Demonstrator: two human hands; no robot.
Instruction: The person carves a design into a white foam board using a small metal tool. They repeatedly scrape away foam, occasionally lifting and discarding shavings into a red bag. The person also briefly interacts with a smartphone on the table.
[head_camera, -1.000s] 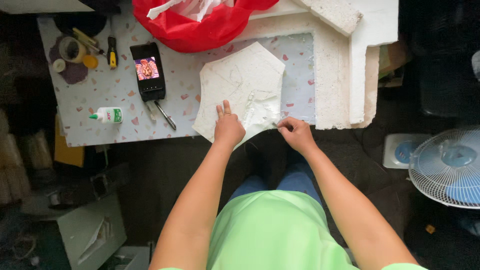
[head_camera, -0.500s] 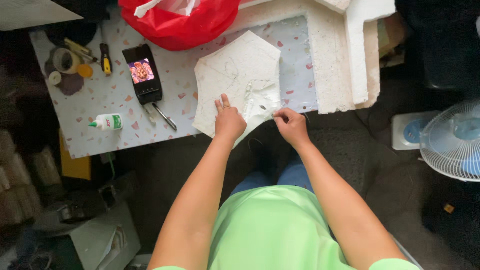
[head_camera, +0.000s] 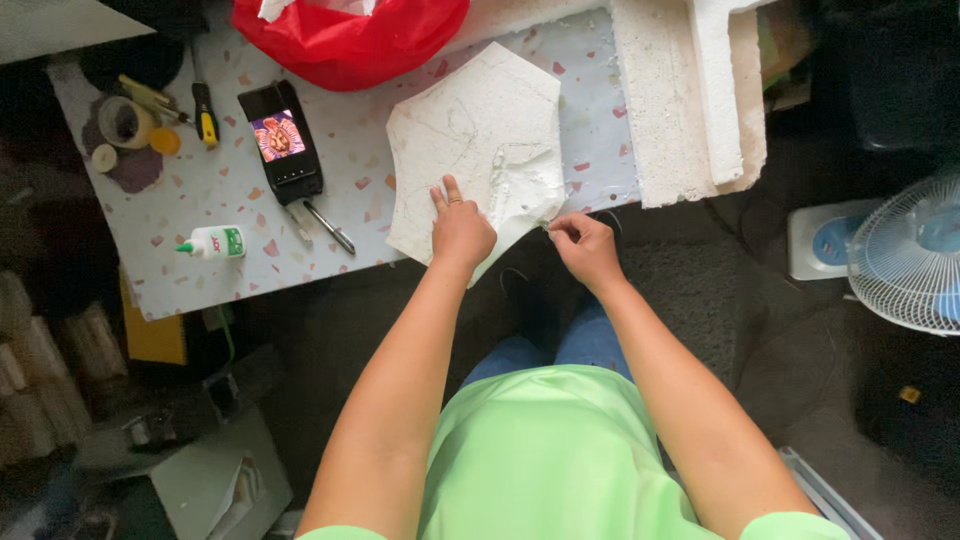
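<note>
Pressing hand: the left hand (head_camera: 460, 228) lies flat on the near part of the white foam slab (head_camera: 478, 140), fingers spread slightly and pointing away from the body, palm down, with a ring on one finger.
Pinching hand: the right hand (head_camera: 585, 248) sits at the slab's near right corner, its fingers curled and drawn together as if pinching something small at the edge; what lies between them is too small to tell.
Foam slab: a flat, roughly hexagonal white piece, lying on the table (head_camera: 200, 290) with its near edge reaching past the table's front edge; faint lines mark its top, and a rougher, carved patch shows close to the right hand.
Table: a pale top speckled with coloured flecks, seen from above.
Left of the slab: a phone (head_camera: 282, 142) with a lit screen, a pen (head_camera: 328, 228) just beside its near end, and a small glue bottle (head_camera: 212, 242) lying on its side nearer the table's front.
Far left corner: a tape roll (head_camera: 124, 121) and a yellow-handled tool (head_camera: 203, 112).
Far edge: a red plastic bag (head_camera: 350, 40).
Right of the slab: thick white foam blocks (head_camera: 690, 95), stacked.
Floor at right: a white fan (head_camera: 905, 255).
Clothing: a light green shirt (head_camera: 550, 455) and blue trousers.
</note>
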